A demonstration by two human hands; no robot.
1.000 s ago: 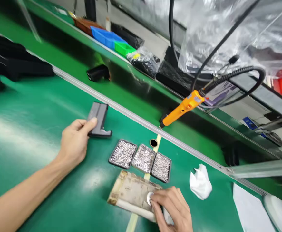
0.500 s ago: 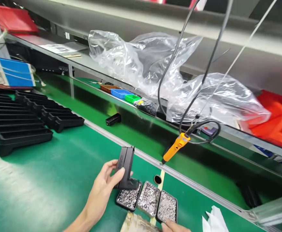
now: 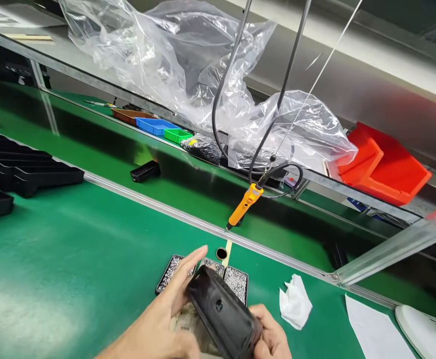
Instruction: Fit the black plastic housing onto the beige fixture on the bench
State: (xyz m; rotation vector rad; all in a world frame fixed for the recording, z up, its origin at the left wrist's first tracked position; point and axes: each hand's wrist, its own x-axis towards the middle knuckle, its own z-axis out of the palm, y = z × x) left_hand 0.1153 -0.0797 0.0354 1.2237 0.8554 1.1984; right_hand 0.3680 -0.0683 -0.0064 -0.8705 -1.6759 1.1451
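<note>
My right hand [image 3: 272, 331] grips the lower right end of a black plastic housing [image 3: 223, 309], a long piece with a round screw hole in its upper face. The housing is tilted in front of me. My left hand [image 3: 165, 314] is at its left side, fingers stretched out past its upper corner and thumb apart. Behind the housing are small trays of metal hardware: the left tray [image 3: 169, 271], the middle tray [image 3: 213, 267] and the right tray [image 3: 237, 281], all partly covered. A worn, pale block [image 3: 188, 321] shows between my left hand and the housing.
An orange electric screwdriver [image 3: 244, 207] hangs from a cable beyond the trays. A small round dark-centred object [image 3: 221, 253] lies near the metal rail [image 3: 158, 203]. Black housings [image 3: 27, 167] stand at left. Crumpled white tissue [image 3: 295, 301] and white paper [image 3: 378, 326] lie at right.
The view has swung right. The housing, held upright in my left hand before, is now lower, turned over and in my right hand's grip. My left fingers have straightened.
</note>
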